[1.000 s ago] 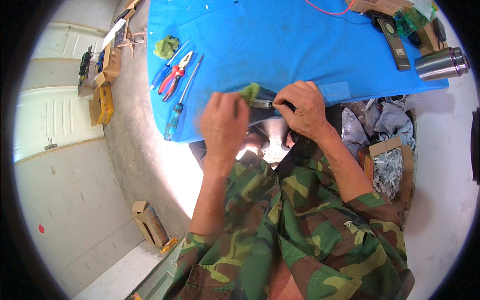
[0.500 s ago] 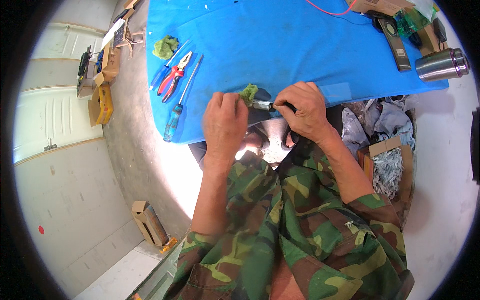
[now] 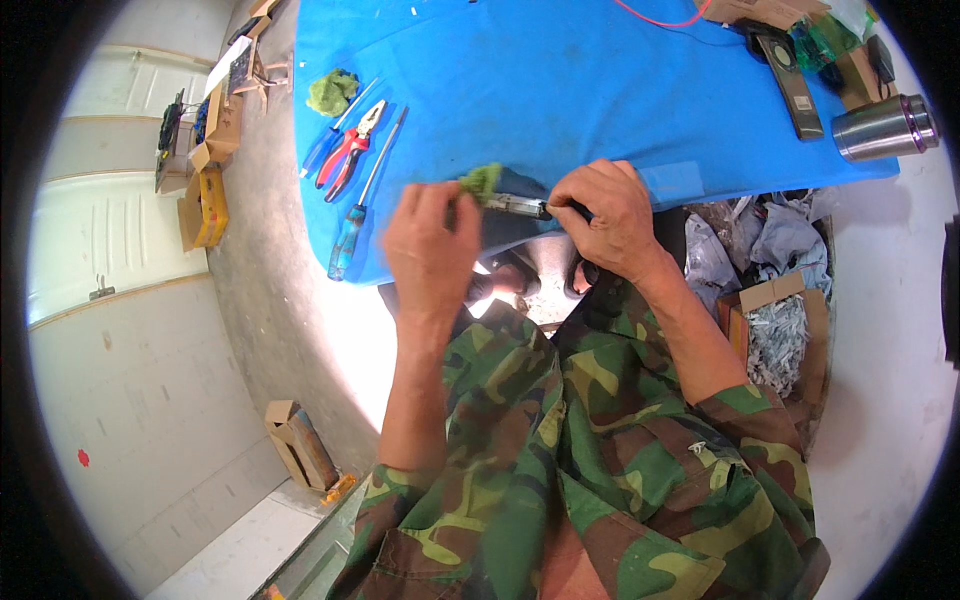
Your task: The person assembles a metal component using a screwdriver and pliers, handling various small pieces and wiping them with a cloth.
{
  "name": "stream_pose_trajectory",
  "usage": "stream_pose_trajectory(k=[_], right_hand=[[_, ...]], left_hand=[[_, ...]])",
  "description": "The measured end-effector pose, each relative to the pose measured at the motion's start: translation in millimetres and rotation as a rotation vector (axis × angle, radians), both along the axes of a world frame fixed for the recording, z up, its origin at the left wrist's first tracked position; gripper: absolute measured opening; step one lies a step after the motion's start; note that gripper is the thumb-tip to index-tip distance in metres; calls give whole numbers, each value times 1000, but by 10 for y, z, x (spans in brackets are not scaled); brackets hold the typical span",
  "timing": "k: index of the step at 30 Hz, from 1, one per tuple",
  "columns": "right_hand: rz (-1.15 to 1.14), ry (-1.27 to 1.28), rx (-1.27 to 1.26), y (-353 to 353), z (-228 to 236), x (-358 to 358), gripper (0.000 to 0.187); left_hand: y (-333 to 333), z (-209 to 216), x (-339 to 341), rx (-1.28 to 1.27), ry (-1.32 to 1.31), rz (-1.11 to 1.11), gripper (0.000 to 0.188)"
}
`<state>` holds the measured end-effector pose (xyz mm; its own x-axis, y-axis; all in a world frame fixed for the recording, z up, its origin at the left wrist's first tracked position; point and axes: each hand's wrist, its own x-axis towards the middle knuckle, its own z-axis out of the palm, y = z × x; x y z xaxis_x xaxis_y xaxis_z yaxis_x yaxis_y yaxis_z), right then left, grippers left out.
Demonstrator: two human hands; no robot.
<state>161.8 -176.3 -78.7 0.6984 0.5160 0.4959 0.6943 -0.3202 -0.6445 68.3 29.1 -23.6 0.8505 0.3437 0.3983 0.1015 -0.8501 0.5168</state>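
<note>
My left hand (image 3: pixel 430 245), slightly smeared by motion, is closed on a crumpled green cloth (image 3: pixel 483 182) that sticks out past its fingers. The cloth meets the left end of a slim silver tool (image 3: pixel 518 205) with a dark end; its exact kind I cannot make out. My right hand (image 3: pixel 607 215) pinches the tool's dark end, and the fingers hide part of it. Both hands are at the near edge of the blue-covered table (image 3: pixel 520 90). To their left lie a blue-handled screwdriver (image 3: pixel 347 243), red-handled pliers (image 3: pixel 344 163) and another blue screwdriver (image 3: pixel 322 150).
A second green cloth (image 3: pixel 332 92) lies beyond the pliers. At the right stand a steel flask (image 3: pixel 878 130) and a flat dark-grey device (image 3: pixel 790 90). A red cable (image 3: pixel 660 22) crosses the far edge. Beneath the table's right side is a cardboard box (image 3: pixel 770 293) of shredded scraps.
My left hand has slid left along the tool with the green cloth, baring more of its silver part. My right hand has stayed almost in place.
</note>
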Motion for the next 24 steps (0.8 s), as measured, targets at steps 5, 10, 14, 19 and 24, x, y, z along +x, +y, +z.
stream_pose_trajectory(k=[5, 10, 14, 19, 24], right_hand=[[-7, -13, -30, -4, -10, 4, 12], [2, -25, -43, -16, 6, 8, 11], [6, -3, -4, 1, 14, 8, 8], [-1, 7, -32, -3, 43, -7, 8], [-7, -4, -25, 16, 26, -13, 8]], left_hand=[[-389, -155, -18, 16, 31, -151, 9], [-294, -195, 8, 75, 39, -170, 8], [-55, -189, 44, 131, 54, -87, 7], [44, -206, 107, 124, 18, -27, 10], [94, -137, 97, 54, 27, 39, 10]])
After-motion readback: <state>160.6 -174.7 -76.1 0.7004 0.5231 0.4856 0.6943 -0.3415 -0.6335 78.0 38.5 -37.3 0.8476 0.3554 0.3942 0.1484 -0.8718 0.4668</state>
